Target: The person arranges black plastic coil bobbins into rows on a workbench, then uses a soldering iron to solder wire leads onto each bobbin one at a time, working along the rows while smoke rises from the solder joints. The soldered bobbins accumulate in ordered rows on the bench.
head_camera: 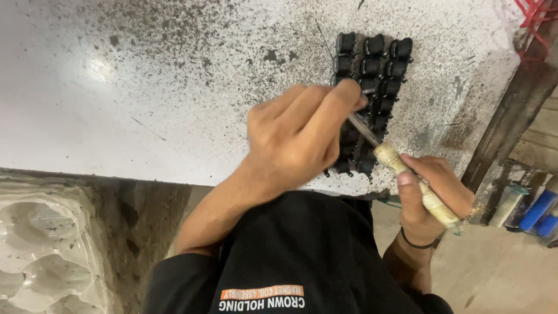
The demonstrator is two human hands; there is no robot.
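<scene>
My right hand (433, 192) grips a pale-handled tool (415, 183), its metal tip reaching into the black parts (378, 58) ranked in rows on the speckled counter (145, 87). My left hand (299, 136) covers those parts, fingers (343, 96) pinching the tool's shaft.

Left hand (299, 136) pressed down on a block of small black parts (372, 70), set in 3 rows on the speckled white counter (145, 87). Right hand (433, 195) wrapped round the pale handle of a tool (407, 174), metal shaft angled up under the left fingers (343, 96). Clear moulded plastic tray (40, 244) at lower left. Blue cylinders (537, 210) at far right.
</scene>
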